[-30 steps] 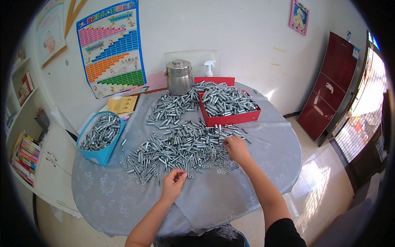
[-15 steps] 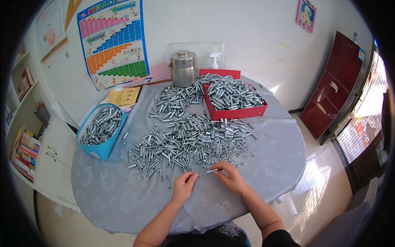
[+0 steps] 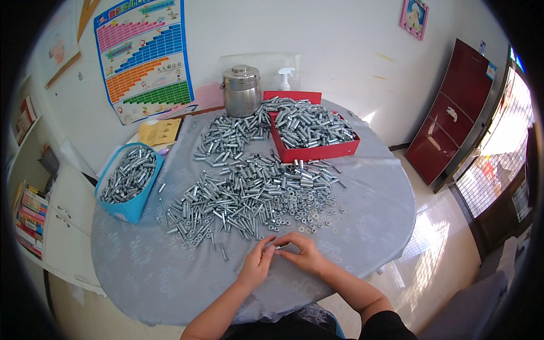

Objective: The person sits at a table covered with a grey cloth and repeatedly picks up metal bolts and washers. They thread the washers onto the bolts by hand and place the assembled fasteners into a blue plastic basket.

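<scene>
My left hand and my right hand meet at the near edge of the round table, fingertips together. Between them they pinch a small silver metal bolt. Just beyond the hands lies a wide heap of silver metal bolts and sleeves, with loose washers and nuts scattered on its right side.
A red tray full of metal parts stands at the back right. A blue bin of parts sits at the left edge. A steel pot and spray bottle stand at the wall. A red cabinet stands right.
My right hand came back from the heap toward me and joined my left hand. Both now hold a bolt between them, closer to the table's near edge.
</scene>
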Action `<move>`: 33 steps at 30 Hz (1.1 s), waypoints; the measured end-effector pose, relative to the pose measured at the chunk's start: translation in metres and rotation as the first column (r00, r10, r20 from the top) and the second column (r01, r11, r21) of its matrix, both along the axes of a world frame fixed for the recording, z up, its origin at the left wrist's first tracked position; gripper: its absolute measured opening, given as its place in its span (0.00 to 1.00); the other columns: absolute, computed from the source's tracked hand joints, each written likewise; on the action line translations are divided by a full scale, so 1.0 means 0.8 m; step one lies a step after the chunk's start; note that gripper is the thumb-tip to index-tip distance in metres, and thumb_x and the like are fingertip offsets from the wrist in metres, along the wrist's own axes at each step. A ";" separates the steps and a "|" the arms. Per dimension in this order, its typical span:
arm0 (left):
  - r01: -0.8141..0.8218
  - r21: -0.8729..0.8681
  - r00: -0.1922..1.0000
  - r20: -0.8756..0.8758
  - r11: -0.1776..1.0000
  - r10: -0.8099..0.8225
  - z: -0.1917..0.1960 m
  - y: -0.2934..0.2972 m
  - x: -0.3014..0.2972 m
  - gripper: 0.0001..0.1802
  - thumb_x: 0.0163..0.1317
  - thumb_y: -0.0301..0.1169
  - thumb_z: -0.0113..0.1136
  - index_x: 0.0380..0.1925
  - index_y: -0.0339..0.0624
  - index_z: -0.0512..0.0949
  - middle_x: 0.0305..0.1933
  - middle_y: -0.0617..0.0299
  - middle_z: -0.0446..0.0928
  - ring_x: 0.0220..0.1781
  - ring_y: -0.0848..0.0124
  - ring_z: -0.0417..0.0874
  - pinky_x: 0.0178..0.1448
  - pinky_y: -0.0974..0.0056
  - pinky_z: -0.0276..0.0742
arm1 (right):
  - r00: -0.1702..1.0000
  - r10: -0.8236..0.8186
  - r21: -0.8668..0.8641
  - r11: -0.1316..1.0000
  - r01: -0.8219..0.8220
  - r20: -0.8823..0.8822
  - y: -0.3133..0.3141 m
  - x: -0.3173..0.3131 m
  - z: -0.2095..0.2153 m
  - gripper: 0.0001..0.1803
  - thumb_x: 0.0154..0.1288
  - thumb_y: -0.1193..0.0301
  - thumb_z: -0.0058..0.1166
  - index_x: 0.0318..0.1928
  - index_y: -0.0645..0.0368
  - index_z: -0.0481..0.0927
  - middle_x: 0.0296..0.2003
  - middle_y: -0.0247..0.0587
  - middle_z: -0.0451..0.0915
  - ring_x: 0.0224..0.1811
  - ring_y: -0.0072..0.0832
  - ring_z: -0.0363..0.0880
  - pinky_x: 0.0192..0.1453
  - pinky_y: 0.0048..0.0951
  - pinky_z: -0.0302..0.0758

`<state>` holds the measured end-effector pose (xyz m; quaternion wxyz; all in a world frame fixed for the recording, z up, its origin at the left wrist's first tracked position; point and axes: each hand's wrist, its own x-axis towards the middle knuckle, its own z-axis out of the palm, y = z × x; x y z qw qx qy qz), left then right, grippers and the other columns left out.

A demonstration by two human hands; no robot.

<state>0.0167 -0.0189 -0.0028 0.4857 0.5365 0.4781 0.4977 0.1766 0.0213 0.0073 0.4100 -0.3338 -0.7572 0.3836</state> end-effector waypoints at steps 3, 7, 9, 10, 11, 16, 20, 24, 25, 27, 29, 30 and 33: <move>0.013 -0.027 1.000 -0.003 1.000 -0.013 -0.010 0.001 0.000 0.14 0.65 0.36 0.46 0.40 0.38 0.73 0.21 0.70 0.67 0.21 0.83 0.65 0.25 0.76 0.60 | 1.000 0.002 -0.071 0.997 -0.002 -0.008 -0.003 -0.001 0.000 0.14 0.50 0.75 0.61 0.39 0.59 0.77 0.35 0.39 0.78 0.41 0.31 0.76 0.46 0.28 0.72; 0.041 -0.204 0.997 0.074 0.978 -0.026 -0.013 0.003 -0.010 0.13 0.65 0.36 0.45 0.37 0.38 0.74 0.18 0.72 0.64 0.19 0.84 0.63 0.22 0.76 0.58 | 0.998 0.017 0.037 0.999 -0.019 0.062 -0.001 -0.002 0.014 0.15 0.49 0.75 0.62 0.40 0.59 0.77 0.35 0.40 0.78 0.43 0.33 0.75 0.48 0.30 0.70; 0.033 -0.234 0.989 0.151 0.972 0.003 -0.012 0.002 -0.014 0.12 0.65 0.35 0.45 0.36 0.39 0.74 0.17 0.73 0.62 0.17 0.85 0.61 0.21 0.77 0.56 | 0.977 -0.207 0.186 0.963 0.193 0.056 0.012 0.008 0.014 0.11 0.49 0.74 0.60 0.37 0.57 0.79 0.35 0.39 0.78 0.42 0.35 0.74 0.46 0.32 0.70; 0.039 -0.272 0.977 0.213 0.961 0.020 -0.005 0.002 -0.016 0.12 0.66 0.35 0.45 0.36 0.39 0.74 0.17 0.73 0.61 0.16 0.85 0.59 0.20 0.77 0.56 | 0.948 -0.315 0.259 0.920 0.294 0.040 0.019 0.016 0.012 0.10 0.49 0.74 0.60 0.35 0.56 0.79 0.35 0.38 0.78 0.42 0.35 0.74 0.45 0.33 0.70; 0.045 -0.310 0.961 0.275 0.950 0.044 -0.001 0.002 -0.018 0.12 0.66 0.35 0.45 0.36 0.40 0.74 0.17 0.74 0.60 0.16 0.85 0.58 0.19 0.77 0.55 | 0.911 -0.404 0.275 0.887 0.370 0.077 0.027 0.026 0.009 0.09 0.48 0.74 0.60 0.34 0.56 0.80 0.34 0.37 0.77 0.40 0.35 0.74 0.44 0.33 0.69; 0.046 -0.283 0.954 0.298 0.958 0.042 -0.001 0.004 -0.019 0.12 0.66 0.35 0.44 0.35 0.40 0.74 0.17 0.74 0.59 0.15 0.86 0.56 0.18 0.78 0.54 | 0.758 -0.562 0.357 0.818 0.450 0.332 0.040 0.062 -0.006 0.06 0.45 0.70 0.61 0.28 0.53 0.81 0.30 0.34 0.76 0.35 0.35 0.71 0.41 0.35 0.66; 0.061 -0.284 0.952 0.306 0.957 0.030 0.000 0.002 -0.020 0.12 0.66 0.36 0.44 0.36 0.40 0.74 0.17 0.74 0.60 0.15 0.86 0.56 0.18 0.79 0.54 | 0.707 -0.560 0.391 0.823 0.413 0.432 0.032 0.049 0.005 0.07 0.46 0.66 0.61 0.27 0.53 0.82 0.29 0.34 0.76 0.37 0.34 0.71 0.42 0.34 0.64; 0.063 -0.300 0.949 0.313 0.952 0.036 0.002 0.002 -0.019 0.12 0.66 0.36 0.45 0.36 0.40 0.74 0.18 0.74 0.60 0.15 0.86 0.56 0.18 0.79 0.54 | 0.702 -0.537 0.374 0.840 0.393 0.467 0.033 0.045 0.007 0.08 0.46 0.65 0.61 0.27 0.53 0.81 0.29 0.34 0.76 0.38 0.33 0.70 0.44 0.34 0.63; 0.057 -0.306 0.952 0.305 0.950 0.041 0.002 0.002 -0.018 0.12 0.66 0.36 0.45 0.36 0.40 0.74 0.18 0.74 0.60 0.15 0.86 0.56 0.18 0.79 0.54 | 0.704 -0.527 0.362 0.847 0.389 0.477 0.033 0.045 0.008 0.07 0.46 0.65 0.61 0.27 0.53 0.81 0.29 0.34 0.76 0.38 0.34 0.70 0.44 0.34 0.62; 0.049 -0.309 0.954 0.297 0.950 0.047 0.004 0.002 -0.016 0.12 0.66 0.35 0.45 0.36 0.40 0.74 0.18 0.74 0.60 0.15 0.87 0.56 0.18 0.78 0.53 | 0.713 -0.509 0.336 0.859 0.386 0.482 0.034 0.044 0.008 0.07 0.46 0.65 0.61 0.27 0.53 0.81 0.29 0.34 0.75 0.39 0.34 0.70 0.45 0.34 0.62; 0.049 -0.305 0.952 0.301 0.951 0.047 0.005 0.001 -0.016 0.12 0.66 0.35 0.45 0.36 0.40 0.74 0.17 0.74 0.60 0.15 0.87 0.56 0.18 0.78 0.53 | 0.716 -0.501 0.327 0.864 0.382 0.487 0.034 0.042 0.007 0.07 0.46 0.66 0.60 0.27 0.53 0.81 0.29 0.34 0.75 0.39 0.34 0.70 0.46 0.34 0.61; 0.053 -0.301 0.951 0.307 0.952 0.044 0.004 0.001 -0.017 0.11 0.66 0.35 0.45 0.36 0.40 0.74 0.17 0.74 0.60 0.15 0.86 0.56 0.18 0.78 0.53 | 0.712 -0.503 0.332 0.863 0.381 0.490 0.034 0.041 0.007 0.07 0.46 0.66 0.60 0.27 0.54 0.81 0.29 0.34 0.75 0.40 0.34 0.69 0.47 0.34 0.61; 0.059 -0.299 0.946 0.322 0.953 0.042 0.001 0.002 -0.019 0.11 0.66 0.35 0.45 0.36 0.40 0.74 0.17 0.74 0.60 0.15 0.86 0.56 0.18 0.78 0.53 | 0.708 -0.506 0.340 0.861 0.379 0.493 0.033 0.039 0.007 0.07 0.45 0.67 0.61 0.27 0.54 0.80 0.29 0.34 0.74 0.40 0.34 0.69 0.48 0.34 0.60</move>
